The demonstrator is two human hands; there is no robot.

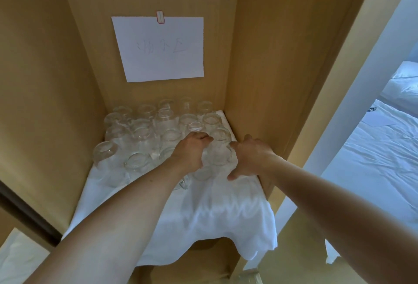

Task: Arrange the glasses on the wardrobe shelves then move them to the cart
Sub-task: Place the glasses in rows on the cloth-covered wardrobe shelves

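Both forearms reach in from the near edge over a white cloth (203,211) that covers the shelf (199,268) and droops off its front. Left hand (192,151) curls round a glass (204,157) at the front of the cluster, and right hand (248,159) cups the next glass (220,145) from the other side, thumb low by the cloth; whether each grip is firm I cannot tell. Beyond the knuckles the other glasses (144,129) stand mouth-down in rough rows, some touching, reaching back under a taped paper (158,49). To do this step well, I judge each glass should be lifted straight up before shifting sideways, so it neither clinks neighbours nor drags the cloth.
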